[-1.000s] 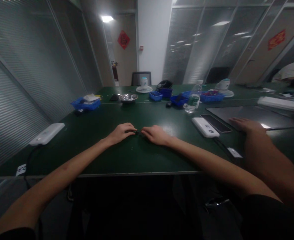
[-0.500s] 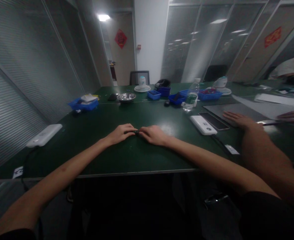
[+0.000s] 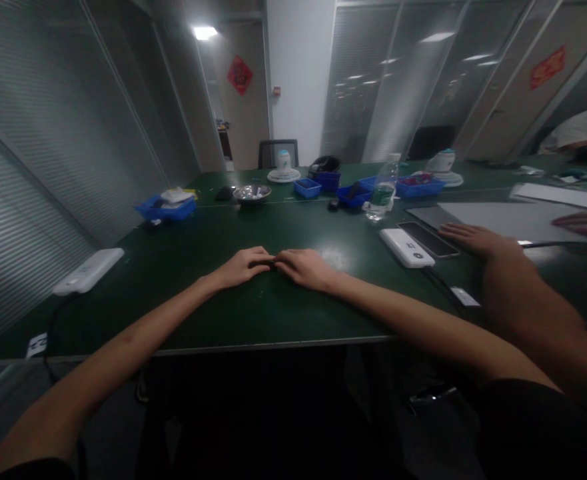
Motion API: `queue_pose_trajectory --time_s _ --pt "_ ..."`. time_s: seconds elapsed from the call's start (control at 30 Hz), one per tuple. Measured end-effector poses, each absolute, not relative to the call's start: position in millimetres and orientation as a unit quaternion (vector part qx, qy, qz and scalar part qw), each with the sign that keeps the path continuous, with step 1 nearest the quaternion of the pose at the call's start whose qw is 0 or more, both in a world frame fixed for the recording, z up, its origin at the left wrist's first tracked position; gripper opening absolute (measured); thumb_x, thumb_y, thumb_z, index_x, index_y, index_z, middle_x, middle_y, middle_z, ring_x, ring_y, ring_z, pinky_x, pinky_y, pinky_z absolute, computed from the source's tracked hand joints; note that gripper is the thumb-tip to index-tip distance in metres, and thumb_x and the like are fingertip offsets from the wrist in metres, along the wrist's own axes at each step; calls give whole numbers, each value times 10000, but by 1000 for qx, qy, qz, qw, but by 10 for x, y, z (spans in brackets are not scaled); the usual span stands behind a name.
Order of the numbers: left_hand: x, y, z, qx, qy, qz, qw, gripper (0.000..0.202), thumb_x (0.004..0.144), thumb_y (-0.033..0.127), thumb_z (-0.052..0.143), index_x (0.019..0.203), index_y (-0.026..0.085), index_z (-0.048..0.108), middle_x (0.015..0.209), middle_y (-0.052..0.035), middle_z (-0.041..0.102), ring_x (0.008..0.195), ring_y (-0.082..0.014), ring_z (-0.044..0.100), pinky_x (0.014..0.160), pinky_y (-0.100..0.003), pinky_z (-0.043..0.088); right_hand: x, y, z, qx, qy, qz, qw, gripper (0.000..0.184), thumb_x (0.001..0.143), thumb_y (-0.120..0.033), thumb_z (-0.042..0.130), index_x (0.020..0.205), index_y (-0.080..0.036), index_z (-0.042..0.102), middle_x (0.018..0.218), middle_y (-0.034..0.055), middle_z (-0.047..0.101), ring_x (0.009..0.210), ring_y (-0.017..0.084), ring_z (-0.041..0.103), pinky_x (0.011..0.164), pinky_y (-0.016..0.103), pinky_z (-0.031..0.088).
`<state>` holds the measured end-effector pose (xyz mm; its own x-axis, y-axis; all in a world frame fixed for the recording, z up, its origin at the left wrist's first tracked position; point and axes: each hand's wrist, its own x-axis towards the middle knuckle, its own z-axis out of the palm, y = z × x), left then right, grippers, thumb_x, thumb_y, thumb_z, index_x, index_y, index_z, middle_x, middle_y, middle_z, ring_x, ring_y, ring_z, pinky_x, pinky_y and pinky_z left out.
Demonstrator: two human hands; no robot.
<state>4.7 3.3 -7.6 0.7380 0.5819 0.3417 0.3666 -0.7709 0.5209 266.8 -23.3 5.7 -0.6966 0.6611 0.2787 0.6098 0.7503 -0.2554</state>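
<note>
1. Head view: the left hand (image 3: 243, 267) and right hand (image 3: 307, 268) rest on the green table (image 3: 273, 313), fingers curled narrow, tips meeting.
2. A small dark piece (image 3: 272, 265) (too tiny to identify) seems to lie between the tips, lengthwise from hand to hand and equally near both. I cannot tell whether either hand pinches it.

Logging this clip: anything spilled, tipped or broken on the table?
Nothing stands out. The water bottle stands upright, the blue bin sits flat on the green table, and the left hand and right hand meet fingertip to fingertip.
</note>
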Motion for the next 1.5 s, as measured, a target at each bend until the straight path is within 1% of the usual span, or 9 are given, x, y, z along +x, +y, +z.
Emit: queue_pose_trajectory --time_s 0.07,0.23,0.43,0.63,0.83,0.97,1.17,1.37,1.5 --pt "45 39 -81 905 268 250 217 354 1036 295 612 1372 227 699 1171 -94 672 1062 -228 648 940 -371 520 2664 -224 53 -355 -913 75 187 341 1110 -373 446 1307 -194 659 1207 101 739 1018 206 687 849 295 456" --pt "35 45 -98 891 312 252 214 484 999 335 674 1466 217 621 1086 -73 681 930 -210 637 836 -347 520 2660 -217 57 -408 -892 61 184 333 1093 -391 468 1260 -211 694 1094 77 768 909 197 690 778 282 424" --pt "17 35 -83 900 293 248 205 342 1032 352 625 1343 237 713 1177 -89 693 1068 -235 649 939 -379 512 2671 -242 121 -470 -867 63 156 345 1075 -430 481 1195 -230 735 978 80 776 810 203 682 691 283 412" --pt "-1 53 -102 889 311 259 213 349 1001 392 672 1303 224 724 1134 -81 705 1005 -230 659 863 -354 524 2671 -227 132 -500 -851 67 145 369 1074 -451 468 1223 -235 727 1001 93 777 813 218 686 685 288 422" --pt "2 77 -110 881 321 272 215 274 981 417 690 1121 198 777 1068 -77 710 931 -215 655 799 -334 510 2669 -243 137 -481 -861 60 152 346 1061 -435 488 1184 -237 744 925 66 766 781 199 669 672 278 396" --pt "5 90 -98 866 346 278 231 276 960 420 711 1088 187 784 1047 -74 720 886 -208 652 753 -322 496 2679 -289 176 -448 -875 69 170 345 1053 -431 495 1169 -225 746 890 55 756 747 183 648 674 277 388" --pt "23 80 -68 866 338 270 252 259 946 406 733 1065 186 802 1028 -72 728 910 -217 656 797 -338 499 2676 -311 175 -405 -898 62 160 305 1039 -394 527 1163 -219 743 936 54 761 765 175 641 689 277 375" --pt "18 88 -97 878 294 269 264 267 979 403 704 1145 220 804 1106 -85 724 1015 -233 665 886 -366 521 2682 -294 126 -356 -914 71 180 312 1081 -361 477 1244 -207 695 1099 81 757 900 188 674 773 279 415" --pt "17 92 -101 879 294 267 266 294 989 399 693 1209 230 791 1117 -82 717 1027 -232 663 907 -362 520 2684 -276 98 -361 -911 66 189 328 1093 -371 454 1245 -204 691 1106 79 755 903 186 676 772 276 414"
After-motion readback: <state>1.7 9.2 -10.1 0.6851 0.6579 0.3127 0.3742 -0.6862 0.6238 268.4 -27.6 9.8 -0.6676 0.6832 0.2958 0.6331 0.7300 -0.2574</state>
